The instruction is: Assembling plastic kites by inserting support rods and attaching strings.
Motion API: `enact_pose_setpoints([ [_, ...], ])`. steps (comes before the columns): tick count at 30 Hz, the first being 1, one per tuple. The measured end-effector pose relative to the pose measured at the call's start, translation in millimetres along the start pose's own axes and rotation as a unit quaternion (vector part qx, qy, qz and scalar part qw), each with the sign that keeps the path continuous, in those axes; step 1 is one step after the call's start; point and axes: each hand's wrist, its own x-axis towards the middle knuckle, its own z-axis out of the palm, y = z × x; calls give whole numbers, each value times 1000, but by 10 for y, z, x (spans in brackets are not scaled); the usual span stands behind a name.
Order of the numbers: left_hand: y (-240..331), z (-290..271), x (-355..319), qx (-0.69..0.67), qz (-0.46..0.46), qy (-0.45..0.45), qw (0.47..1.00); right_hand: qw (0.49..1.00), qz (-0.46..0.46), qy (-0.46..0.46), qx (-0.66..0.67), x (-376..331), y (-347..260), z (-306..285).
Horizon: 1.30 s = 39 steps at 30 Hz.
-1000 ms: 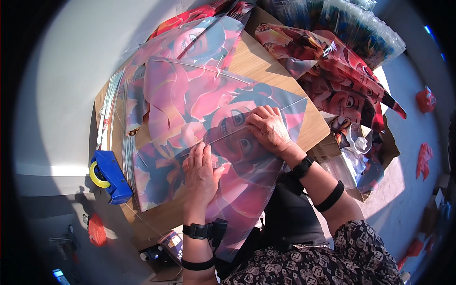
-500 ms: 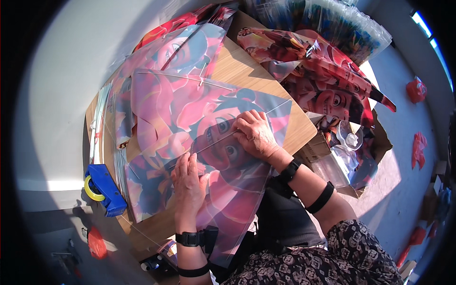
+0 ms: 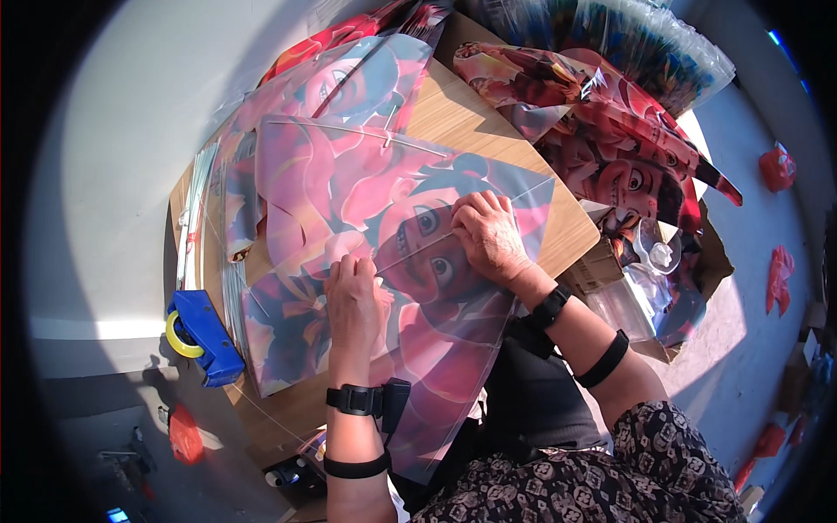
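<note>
A printed plastic kite with a pink and teal cartoon face lies across the table. A thin rod crosses its sheet diagonally between my two hands. My left hand is closed, fingers curled down at the rod's lower left stretch. Farther up and to the right, my right hand has its fingers bent over the same rod, closed on it. The fingertips of both hands are partly hidden against the sheet. Another rod with a small cross peg runs along the kite's far edge.
A blue tape dispenser with yellow tape sits at the table's left edge, beside bundled white rods. More printed kites are heaped at the far right, above an open cardboard box. The wooden tabletop shows between the sheets.
My left hand's fingers, stretched over the sheet before, are now curled in at the rod. My right hand keeps its hold. The whole view has shifted slightly.
</note>
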Motion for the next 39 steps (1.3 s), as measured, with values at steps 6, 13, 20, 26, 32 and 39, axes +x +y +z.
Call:
enact_pose_setpoints([
  [6,-53,97,101,-11,24,13,1000,1000,1,10,-6,5,1,16],
  [13,-1,78,124,-4,17,-24,1000,1000,-10,0,-6,11,-24,-54],
  [20,-101,105,109,5,24,-37,999,999,-36,-13,-25,-5,-28,8],
  [26,-22,49,144,7,36,-38,999,999,-32,-30,-3,-10,1,-24],
  [32,-63,47,131,1,39,-22,999,1000,-11,2,-14,-3,-49,-42],
  [39,-41,26,168,-6,29,-40,999,1000,-14,-3,-20,-23,15,-2],
])
